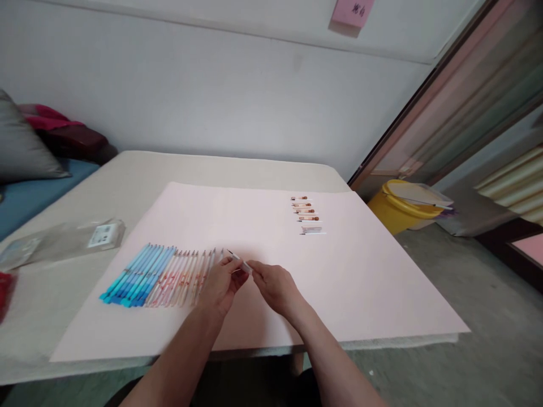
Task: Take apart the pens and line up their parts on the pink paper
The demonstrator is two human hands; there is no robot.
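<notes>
Over the pale pink sheet, both my hands meet on a slim white pen refill (245, 264) with a dark pointed tip. My left hand (223, 281) pinches it near the tip end, and the fingers of my right hand (274, 285) close on its other end. Just left of my left hand lies a row of several pens, blue ones (138, 277) at the far left and pale ones with reddish patterns (173, 280) beside them. Part of the row's right end is hidden by my left hand.
Short brown-topped pen parts with thin white refills (307, 219) lie in a column on the sheet (360, 282). A clear plastic bag (72, 240) rests on the table at left. A yellow bucket (388, 209) stands on the floor at right; a wall closes off the back.
</notes>
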